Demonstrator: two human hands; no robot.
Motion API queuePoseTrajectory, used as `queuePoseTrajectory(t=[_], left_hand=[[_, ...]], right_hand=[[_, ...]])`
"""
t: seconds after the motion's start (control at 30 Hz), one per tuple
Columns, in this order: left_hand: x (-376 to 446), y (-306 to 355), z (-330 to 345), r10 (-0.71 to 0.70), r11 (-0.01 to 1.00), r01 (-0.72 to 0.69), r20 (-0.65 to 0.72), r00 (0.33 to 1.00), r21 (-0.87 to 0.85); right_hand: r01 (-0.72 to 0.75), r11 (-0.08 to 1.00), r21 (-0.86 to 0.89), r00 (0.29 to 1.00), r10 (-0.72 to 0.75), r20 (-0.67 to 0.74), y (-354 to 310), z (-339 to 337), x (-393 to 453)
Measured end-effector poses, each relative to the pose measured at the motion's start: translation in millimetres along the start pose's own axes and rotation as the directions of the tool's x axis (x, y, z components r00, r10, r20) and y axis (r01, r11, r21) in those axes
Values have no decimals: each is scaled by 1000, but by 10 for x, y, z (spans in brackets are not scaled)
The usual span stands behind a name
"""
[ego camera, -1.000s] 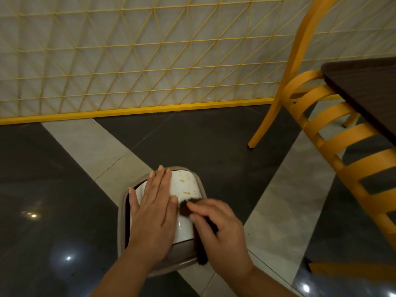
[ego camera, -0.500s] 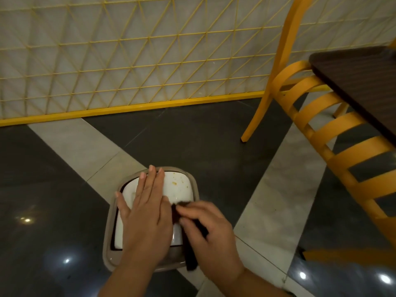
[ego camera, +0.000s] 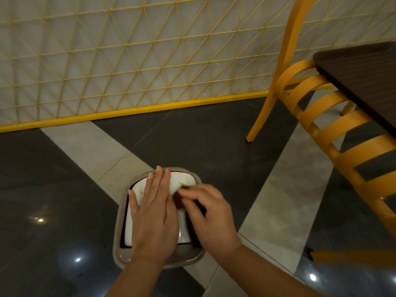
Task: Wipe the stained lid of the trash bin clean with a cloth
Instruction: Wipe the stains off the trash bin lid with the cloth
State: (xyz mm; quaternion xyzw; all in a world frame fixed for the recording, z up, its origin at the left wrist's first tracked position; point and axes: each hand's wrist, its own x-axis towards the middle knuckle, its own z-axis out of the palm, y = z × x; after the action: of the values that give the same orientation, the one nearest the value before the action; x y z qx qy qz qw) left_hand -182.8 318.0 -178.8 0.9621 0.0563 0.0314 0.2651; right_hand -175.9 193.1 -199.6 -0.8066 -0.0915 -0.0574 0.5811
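A small trash bin [ego camera: 120, 239] with a grey-brown rim stands on the floor below me. Its white lid [ego camera: 182, 179] carries orange-brown stains at the far right corner. My left hand [ego camera: 153, 213] lies flat on the lid, fingers together and pointing away. My right hand [ego camera: 211, 213] is closed around a dark brown cloth [ego camera: 177, 199] and presses it on the lid just right of the left hand, near the stains. Much of the lid and cloth is hidden under both hands.
A yellow slatted chair [ego camera: 334, 133] stands to the right, pushed under a dark table [ego camera: 364, 71]. A wall with a yellow lattice [ego camera: 128, 56] and yellow baseboard runs behind. The floor is glossy dark tile with pale diagonal strips [ego camera: 285, 189].
The right hand has slid the cloth farther up the lid toward the stained far corner. The left hand stays flat on the lid. The view has shifted slightly.
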Motion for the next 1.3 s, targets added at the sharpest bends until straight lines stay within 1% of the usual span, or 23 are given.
queuePoseTrajectory(t=[0.07, 0.1, 0.13, 0.17, 0.2, 0.3, 0.37, 0.43, 0.53, 0.63, 0.67, 0.73, 0.8, 0.87, 0.93, 0.97, 1.03, 1.1, 1.13, 1.2, 1.3], left_hand=[[0, -3, -1, -6, 1000, 6, -6, 1000, 7], [-1, -2, -2, -9, 1000, 9, -9, 1000, 10], [-2, -1, -1, -10, 1000, 10, -12, 1000, 14], [0, 0, 3, -9, 1000, 9, -16, 1000, 16], [1, -2, 6, -8, 1000, 8, -20, 1000, 16], [15, -12, 14, 0, 1000, 1, -29, 1000, 25], [16, -26, 23, 7, 1000, -6, -27, 1000, 24], [10, -36, 32, 21, 999, -20, -13, 1000, 29], [13, -33, 38, 27, 1000, -27, -4, 1000, 7], [20, -41, 46, 22, 1000, -23, -10, 1000, -21], [22, -42, 50, 24, 999, -25, -13, 1000, -24], [28, -51, 53, 27, 999, -28, -16, 1000, -30], [27, -64, 56, 41, 999, -42, -14, 999, -17], [23, -71, 59, 50, 999, -50, -15, 999, -8], [23, -69, 60, 43, 999, -43, -12, 999, -21], [24, -64, 60, 39, 999, -40, -8, 999, -22], [26, -53, 58, 36, 999, -36, -6, 999, -14], [21, -50, 55, 30, 999, -30, -10, 1000, -17], [19, -53, 53, 26, 999, -26, -13, 1000, -26], [22, -54, 53, 23, 999, -24, -21, 1000, -44], [27, -53, 67, 25, 999, -26, -26, 999, -47]], right_hand=[[-180, 978, 101, 980, 187, -65, 24, 26, 255], [-248, 960, 132, 963, 259, -73, 64, 9, 277], [-280, 953, 115, 954, 290, -73, 107, -14, 230], [-280, 957, 76, 956, 285, -69, 135, -37, 127], [-249, 968, 37, 966, 251, -61, 152, -56, -25], [-71, 997, -25, 997, 71, -15, 102, -88, -454], [4, 999, -47, 1000, -3, 14, 106, -77, -367], [-13, 999, -40, 1000, 13, 15, 67, -39, -52], [-112, 994, 4, 993, 112, -32, 33, 35, 432], [-147, 989, 18, 989, 148, -28, 46, 55, 398], [-123, 992, -5, 992, 122, -20, 57, 32, 253], [-25, 998, -53, 1000, 25, 9, 82, -37, -123], [48, 997, -63, 998, -45, 42, 103, -106, -461], [64, 997, -41, 997, -61, 53, 124, -145, -495], [67, 996, -58, 997, -64, 50, 105, -93, -227], [44, 997, -61, 999, -42, 26, 83, -43, -20], [-67, 997, -36, 996, 65, -58, 52, 76, 395], [-170, 985, 39, 980, 173, -102, 42, 178, 571], [-192, 979, 74, 974, 199, -108, 46, 204, 532], [-192, 978, 82, 976, 199, -92, 91, 173, 265], [-124, 992, 16, 992, 125, -13, 245, 64, -358]])
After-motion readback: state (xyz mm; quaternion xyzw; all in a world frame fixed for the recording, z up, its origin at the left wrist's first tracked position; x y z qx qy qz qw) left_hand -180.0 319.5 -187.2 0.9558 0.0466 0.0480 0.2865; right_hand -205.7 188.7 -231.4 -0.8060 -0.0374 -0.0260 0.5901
